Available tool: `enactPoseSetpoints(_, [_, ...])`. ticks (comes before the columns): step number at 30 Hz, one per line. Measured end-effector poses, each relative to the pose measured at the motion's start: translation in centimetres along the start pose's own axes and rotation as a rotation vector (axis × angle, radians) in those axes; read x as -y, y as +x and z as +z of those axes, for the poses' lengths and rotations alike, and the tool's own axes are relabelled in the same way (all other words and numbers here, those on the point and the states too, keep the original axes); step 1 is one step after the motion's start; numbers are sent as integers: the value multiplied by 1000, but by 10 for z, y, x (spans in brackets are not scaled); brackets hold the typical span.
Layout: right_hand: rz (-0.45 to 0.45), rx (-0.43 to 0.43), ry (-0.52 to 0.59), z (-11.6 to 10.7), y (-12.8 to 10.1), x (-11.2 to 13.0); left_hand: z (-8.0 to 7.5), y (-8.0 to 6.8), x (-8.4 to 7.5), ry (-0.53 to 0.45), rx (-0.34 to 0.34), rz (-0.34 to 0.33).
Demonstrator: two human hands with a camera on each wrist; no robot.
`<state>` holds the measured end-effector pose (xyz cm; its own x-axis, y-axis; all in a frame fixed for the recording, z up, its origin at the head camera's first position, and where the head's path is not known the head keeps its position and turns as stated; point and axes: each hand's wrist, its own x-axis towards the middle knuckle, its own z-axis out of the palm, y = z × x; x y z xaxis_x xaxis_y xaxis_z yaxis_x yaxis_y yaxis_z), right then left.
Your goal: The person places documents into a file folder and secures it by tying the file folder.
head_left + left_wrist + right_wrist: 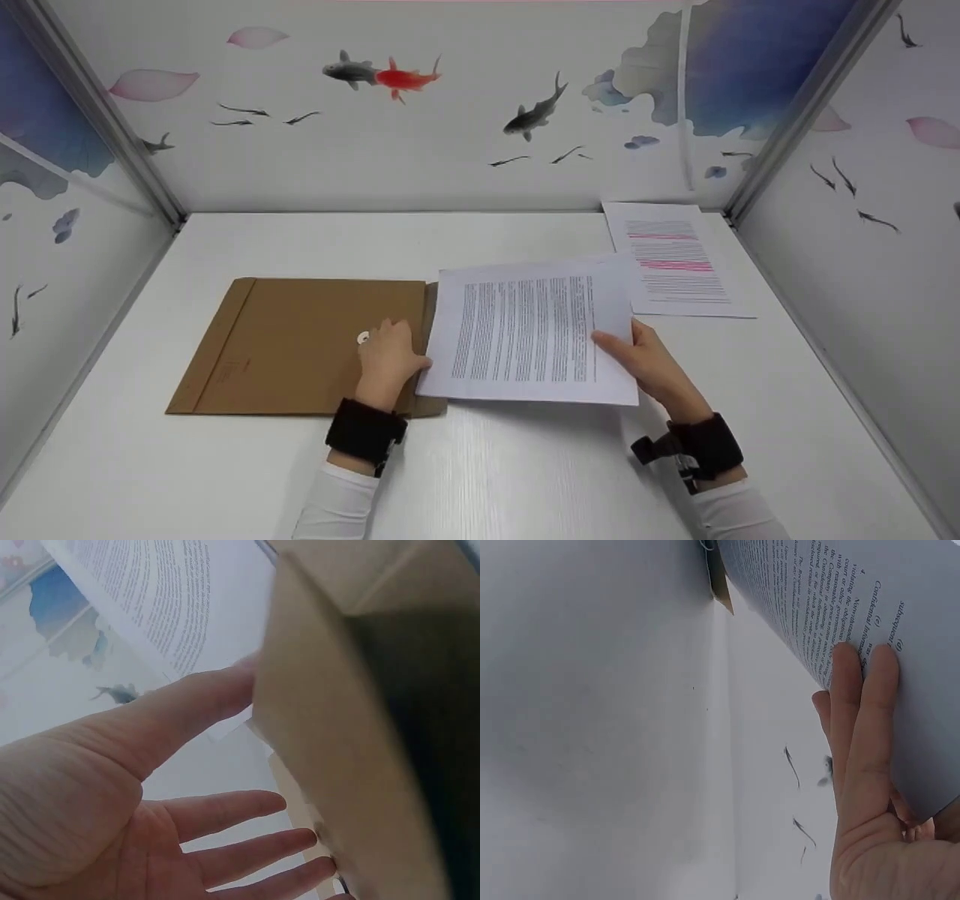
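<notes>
A brown paper envelope (300,337) lies flat on the white table, its mouth toward the right. My left hand (390,356) holds it near that mouth, fingers on top by a white round button (364,337) and thumb at the edge. In the left wrist view the thumb tip goes behind the brown panel (322,735), beside a dark gap. My right hand (660,367) grips printed white paper (525,330) by its right side. The thumb lies over the print, and the other fingers are mostly hidden underneath. The paper's left edge meets the envelope's mouth.
At the back right lies another printed sheet (679,296) with pink highlighted lines, partly overlapped by the held paper. White panels painted with fish and petals (450,150) enclose the table (510,480) at the back and both sides.
</notes>
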<state>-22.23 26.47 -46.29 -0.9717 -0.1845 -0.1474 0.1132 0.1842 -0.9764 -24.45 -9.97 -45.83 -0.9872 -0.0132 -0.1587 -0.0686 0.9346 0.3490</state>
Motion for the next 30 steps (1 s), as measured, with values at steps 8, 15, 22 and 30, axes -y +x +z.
enactPoseSetpoints(8, [29, 3, 40, 8, 3, -7, 1, -2, -2, 57, -70, 1])
enactPoseSetpoints(15, [45, 21, 62, 12, 4, -11, 0, 0, -2, 18, -93, 10])
enactPoseSetpoints(22, [64, 31, 97, 14, 5, -11, -6, -3, -5, -29, -103, 10])
enactPoseSetpoints(30, [80, 52, 107, 16, 4, -13, -11, -8, -6, -43, -120, 19])
